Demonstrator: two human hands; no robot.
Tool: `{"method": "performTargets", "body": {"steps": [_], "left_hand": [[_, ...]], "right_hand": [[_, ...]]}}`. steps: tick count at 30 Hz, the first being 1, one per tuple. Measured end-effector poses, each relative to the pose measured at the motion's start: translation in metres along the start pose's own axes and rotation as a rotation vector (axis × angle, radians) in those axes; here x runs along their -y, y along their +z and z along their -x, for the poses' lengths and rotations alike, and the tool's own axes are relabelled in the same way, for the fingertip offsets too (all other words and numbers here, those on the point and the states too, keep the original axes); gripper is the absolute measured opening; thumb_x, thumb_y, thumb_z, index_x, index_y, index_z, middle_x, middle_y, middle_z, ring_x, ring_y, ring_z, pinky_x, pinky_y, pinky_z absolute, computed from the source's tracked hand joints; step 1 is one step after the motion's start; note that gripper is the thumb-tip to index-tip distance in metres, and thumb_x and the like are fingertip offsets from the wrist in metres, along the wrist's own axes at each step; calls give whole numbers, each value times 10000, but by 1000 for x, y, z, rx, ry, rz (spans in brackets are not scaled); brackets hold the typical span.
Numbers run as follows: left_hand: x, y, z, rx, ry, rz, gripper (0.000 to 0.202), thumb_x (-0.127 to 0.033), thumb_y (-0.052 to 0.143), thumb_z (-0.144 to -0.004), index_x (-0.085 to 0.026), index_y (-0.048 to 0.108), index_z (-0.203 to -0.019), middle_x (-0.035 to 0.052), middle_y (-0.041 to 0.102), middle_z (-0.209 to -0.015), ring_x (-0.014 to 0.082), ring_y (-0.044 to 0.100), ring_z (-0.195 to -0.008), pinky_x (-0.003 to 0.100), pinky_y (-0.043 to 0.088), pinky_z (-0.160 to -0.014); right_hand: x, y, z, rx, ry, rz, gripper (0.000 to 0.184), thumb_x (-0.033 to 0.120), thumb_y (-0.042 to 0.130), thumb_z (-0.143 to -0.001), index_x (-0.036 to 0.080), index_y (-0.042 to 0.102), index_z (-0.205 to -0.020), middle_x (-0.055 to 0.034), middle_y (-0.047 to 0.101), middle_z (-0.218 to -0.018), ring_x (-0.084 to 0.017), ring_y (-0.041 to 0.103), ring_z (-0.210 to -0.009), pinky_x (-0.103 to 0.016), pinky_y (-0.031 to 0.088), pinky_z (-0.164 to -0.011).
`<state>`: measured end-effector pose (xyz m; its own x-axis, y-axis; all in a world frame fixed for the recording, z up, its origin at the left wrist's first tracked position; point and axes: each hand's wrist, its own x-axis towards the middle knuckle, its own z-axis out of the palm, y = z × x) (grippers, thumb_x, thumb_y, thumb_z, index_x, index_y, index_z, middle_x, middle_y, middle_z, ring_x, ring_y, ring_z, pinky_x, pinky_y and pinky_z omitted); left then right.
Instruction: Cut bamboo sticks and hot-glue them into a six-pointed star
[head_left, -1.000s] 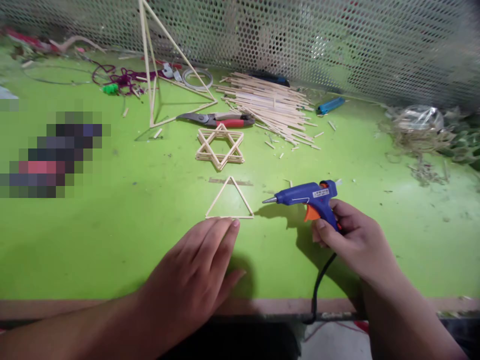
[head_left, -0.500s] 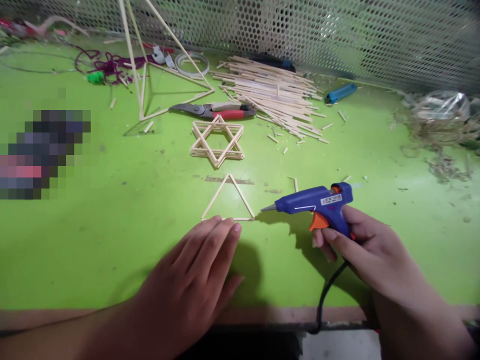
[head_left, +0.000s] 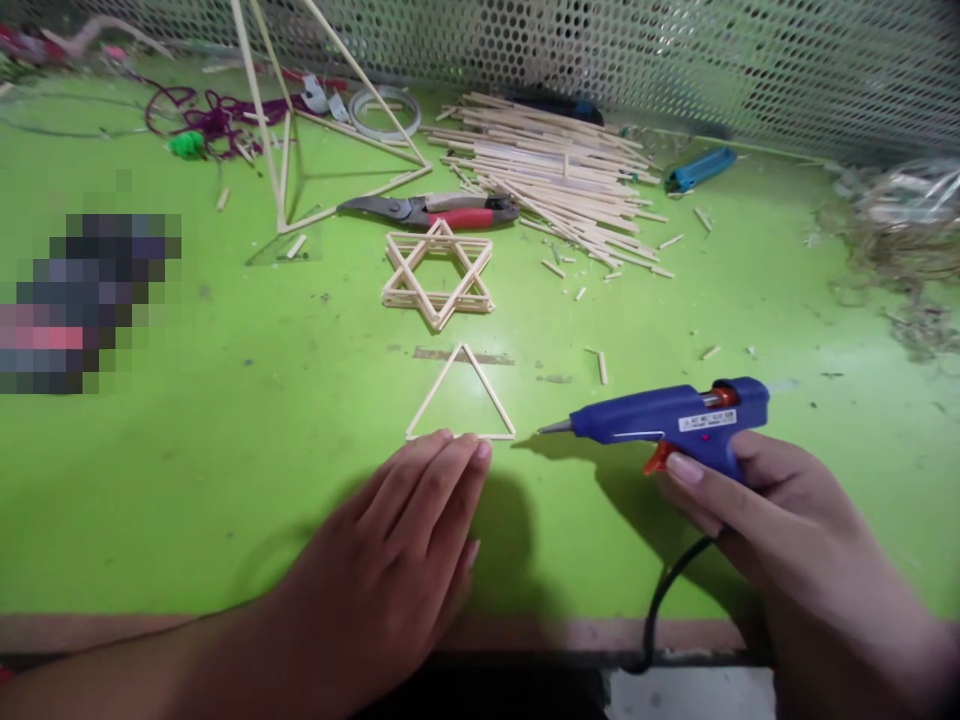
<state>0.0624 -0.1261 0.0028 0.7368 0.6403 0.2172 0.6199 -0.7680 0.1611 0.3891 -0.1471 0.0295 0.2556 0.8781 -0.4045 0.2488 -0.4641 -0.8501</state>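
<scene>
Our left hand lies at the lower centre of the frame, its fingers stretched out side by side with little room between them, tips over the near stick of the small stick triangle. They look laid on top rather than pinched around it, presumably to keep so light a shape from sliding; the thumb is mostly hidden, so we cannot tell what it touches. The triangle lies flat at the centre of the frame, point towards the top, which leaves its right corner bare on the side where our tool is.

In the lower right, our right hand is wrapped around the handle of the blue glue gun, fingers near its trigger; whether they press it, we cannot tell. We hold it sideways so the nozzle faces that corner, near but apart, its cord hanging below, out of the way.

Above the triangle sit a stick star and red-handled cutters, probably set back to leave us elbow room, with the loose sticks at upper centre
</scene>
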Motion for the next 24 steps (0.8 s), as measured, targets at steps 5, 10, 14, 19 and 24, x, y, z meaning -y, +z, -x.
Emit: {"method": "performTargets", "body": {"steps": [5,10,14,19,24], "left_hand": [[1,-1,-1,18,1,5,574,-244,550,-1121,51,560,-1613,263,632,-1606,413,590,-1467,535,430,-1275],[2,0,0,41,15,13,601,-259,541,-1125,68,542,-1629,278,601,-1651,424,581,-1485,538,421,-1281],[2,1,1,47,15,4,605,-272,548,-1123,68,555,-1624,275,616,-1639,423,592,-1471,535,425,-1276],[1,1,3,42,32,-4,594,-258,556,-1122,79,571,-1611,280,630,-1629,418,605,-1460,533,434,-1277],[0,0,4,38,29,5,574,-260,545,-1140,73,583,-1606,270,637,-1629,404,601,-1472,512,412,-1290]], "right_hand": [[-4,-5,-2,51,-14,85,515,648,892,-922,238,645,-732,28,490,-661,-133,396,-611,-300,271,-526],[-5,-5,-2,46,-33,108,476,641,858,-955,253,658,-767,20,513,-683,-146,429,-608,-291,308,-496],[-6,-5,-2,13,-58,145,493,654,871,-933,258,651,-741,24,509,-652,-144,431,-571,-283,319,-456],[-6,-9,-7,26,-130,212,512,649,832,-967,251,676,-686,19,562,-575,-133,462,-502,-257,348,-408],[5,-5,-12,157,-328,282,360,543,792,-1011,268,830,-782,-16,769,-668,-183,698,-551,-261,563,-490]]}}
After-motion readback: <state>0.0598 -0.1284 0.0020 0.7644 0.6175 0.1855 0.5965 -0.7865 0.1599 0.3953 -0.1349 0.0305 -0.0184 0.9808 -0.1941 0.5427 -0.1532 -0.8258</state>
